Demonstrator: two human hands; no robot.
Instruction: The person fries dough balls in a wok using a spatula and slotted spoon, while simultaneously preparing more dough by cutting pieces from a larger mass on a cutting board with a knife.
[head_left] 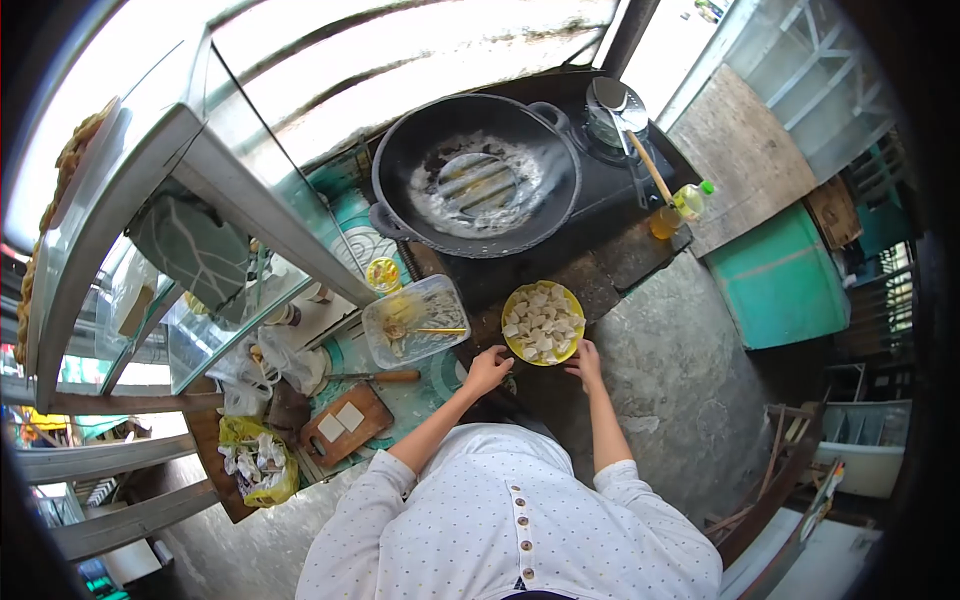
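Observation:
A yellow bowl (543, 358) full of pale cut pieces (541, 320) stands at the front edge of the stove counter. My left hand (488, 370) is at the bowl's lower left, its fingers curled near the rim. On the other side, my right hand (585, 365) has its fingers against the bowl's lower right rim. Behind the bowl sits a large black wok (550, 215) with whitish, foamy liquid over a ridged round base. Left of the bowl is a clear plastic container (415, 322) with some residue and a yellow-handled tool in it.
A wooden board (347, 425) with two white squares lies at the left, near a knife (395, 376) and a yellow bag (262, 465). A glass cabinet (260, 215) rises beyond. Ladles (645, 165) and a green-capped bottle (690, 202) are at the right.

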